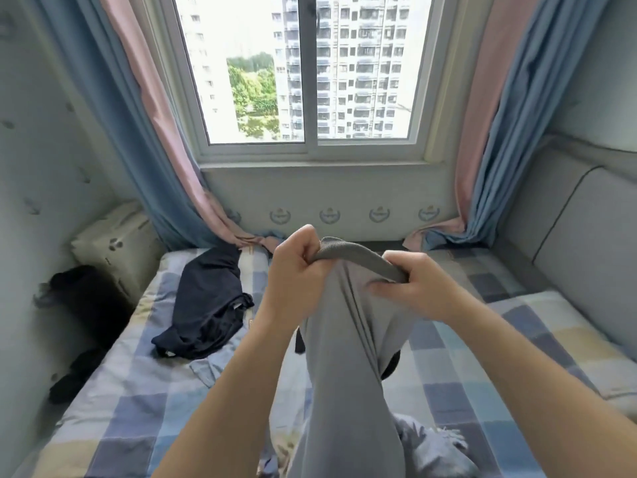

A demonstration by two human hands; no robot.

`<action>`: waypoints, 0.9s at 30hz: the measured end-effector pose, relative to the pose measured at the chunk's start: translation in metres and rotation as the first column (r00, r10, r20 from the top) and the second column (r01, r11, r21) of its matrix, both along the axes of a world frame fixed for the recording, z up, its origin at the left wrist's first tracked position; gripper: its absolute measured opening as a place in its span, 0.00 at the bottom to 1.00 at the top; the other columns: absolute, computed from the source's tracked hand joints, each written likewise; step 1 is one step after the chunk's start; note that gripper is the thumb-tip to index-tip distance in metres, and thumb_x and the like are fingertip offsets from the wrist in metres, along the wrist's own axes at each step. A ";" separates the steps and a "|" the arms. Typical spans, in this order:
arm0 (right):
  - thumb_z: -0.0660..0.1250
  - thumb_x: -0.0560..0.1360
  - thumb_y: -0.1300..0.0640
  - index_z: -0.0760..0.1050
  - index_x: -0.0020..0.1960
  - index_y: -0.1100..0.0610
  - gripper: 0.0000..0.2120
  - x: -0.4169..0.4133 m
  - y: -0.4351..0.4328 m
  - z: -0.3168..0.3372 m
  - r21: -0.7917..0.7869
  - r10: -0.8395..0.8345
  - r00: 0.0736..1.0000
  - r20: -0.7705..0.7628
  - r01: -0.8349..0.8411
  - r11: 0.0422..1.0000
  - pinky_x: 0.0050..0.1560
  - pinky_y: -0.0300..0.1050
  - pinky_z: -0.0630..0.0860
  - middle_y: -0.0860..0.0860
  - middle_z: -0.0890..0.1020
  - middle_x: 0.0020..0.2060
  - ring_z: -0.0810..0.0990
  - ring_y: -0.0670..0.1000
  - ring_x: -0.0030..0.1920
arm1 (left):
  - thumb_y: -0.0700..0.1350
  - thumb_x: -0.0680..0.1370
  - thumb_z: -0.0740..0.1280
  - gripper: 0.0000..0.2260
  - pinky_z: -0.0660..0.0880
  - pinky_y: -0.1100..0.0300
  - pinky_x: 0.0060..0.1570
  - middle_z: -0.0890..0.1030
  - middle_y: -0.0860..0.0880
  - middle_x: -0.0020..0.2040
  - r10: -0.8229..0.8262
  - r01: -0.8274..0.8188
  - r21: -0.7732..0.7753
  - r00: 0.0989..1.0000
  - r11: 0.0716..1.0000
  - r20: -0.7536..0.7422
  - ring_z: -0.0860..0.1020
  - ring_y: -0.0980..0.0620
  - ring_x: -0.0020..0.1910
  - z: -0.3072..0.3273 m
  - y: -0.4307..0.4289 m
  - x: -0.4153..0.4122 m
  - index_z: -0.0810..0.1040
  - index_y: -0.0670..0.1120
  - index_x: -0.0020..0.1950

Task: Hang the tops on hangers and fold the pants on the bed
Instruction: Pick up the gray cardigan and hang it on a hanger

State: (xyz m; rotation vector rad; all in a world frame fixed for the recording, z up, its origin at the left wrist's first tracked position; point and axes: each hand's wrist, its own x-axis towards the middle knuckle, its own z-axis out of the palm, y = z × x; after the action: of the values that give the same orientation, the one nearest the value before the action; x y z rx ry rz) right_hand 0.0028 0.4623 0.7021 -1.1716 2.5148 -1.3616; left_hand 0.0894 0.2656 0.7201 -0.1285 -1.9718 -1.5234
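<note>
Pants-folding step: left hand point(299, 270) and right hand point(418, 288) gripped the grey pants point(348, 339) waistband at centre frame; next, probably lay them flat on the bed point(144, 401).

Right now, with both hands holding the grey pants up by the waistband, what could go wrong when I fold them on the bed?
1. The grey fabric pants hang bunched between the left hand and right hand. Laid down like this, they may crease.
2. A crumpled blue-grey cloth and a dark, partly hidden item lie under them on the checked bed sheet and might get caught in the fold.
</note>
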 end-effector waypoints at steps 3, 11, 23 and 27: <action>0.72 0.68 0.48 0.68 0.36 0.57 0.16 -0.007 0.015 -0.044 -0.020 -0.102 0.978 0.180 0.107 0.994 0.35 0.48 0.65 0.50 0.69 0.30 0.67 0.47 0.33 | 0.29 0.65 0.63 0.18 0.55 0.61 0.32 0.57 0.53 0.32 0.082 -0.081 0.018 0.995 0.997 -0.062 0.56 0.55 0.33 0.008 -0.014 0.002 0.55 0.46 0.33; 0.72 0.73 0.50 0.76 0.36 0.56 0.12 -0.026 0.034 -0.090 0.293 -0.386 0.901 0.196 0.322 0.900 0.38 0.53 0.73 0.49 0.80 0.32 0.76 0.54 0.37 | 0.30 0.69 0.64 0.16 0.58 0.63 0.30 0.59 0.54 0.30 0.270 -0.275 -0.089 0.960 0.957 -0.069 0.57 0.56 0.31 -0.001 -0.044 0.002 0.58 0.44 0.34; 0.68 0.69 0.71 0.79 0.37 0.55 0.12 0.001 -0.039 0.030 -0.147 -0.115 0.990 0.081 0.126 0.981 0.31 0.37 0.66 0.45 0.76 0.26 0.68 0.44 0.28 | 0.46 0.74 0.74 0.12 0.78 0.59 0.49 0.82 0.50 0.51 -0.273 0.376 -0.058 0.762 0.925 0.587 0.80 0.57 0.49 -0.067 -0.013 -0.003 0.78 0.53 0.56; 0.68 0.69 0.68 0.79 0.36 0.50 0.14 -0.005 -0.042 0.032 -0.092 -0.175 0.984 0.025 0.177 0.980 0.30 0.35 0.66 0.43 0.76 0.25 0.68 0.42 0.26 | 0.46 0.78 0.69 0.11 0.66 0.56 0.35 0.71 0.45 0.33 -0.168 0.215 -0.074 0.899 0.974 0.404 0.69 0.54 0.34 -0.065 -0.010 -0.009 0.72 0.42 0.41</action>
State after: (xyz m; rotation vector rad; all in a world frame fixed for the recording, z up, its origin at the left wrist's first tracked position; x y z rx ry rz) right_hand -0.0023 0.4208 0.7340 -0.9664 2.6237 -1.5372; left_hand 0.0808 0.2557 0.6555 -0.0682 -2.4334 -1.6583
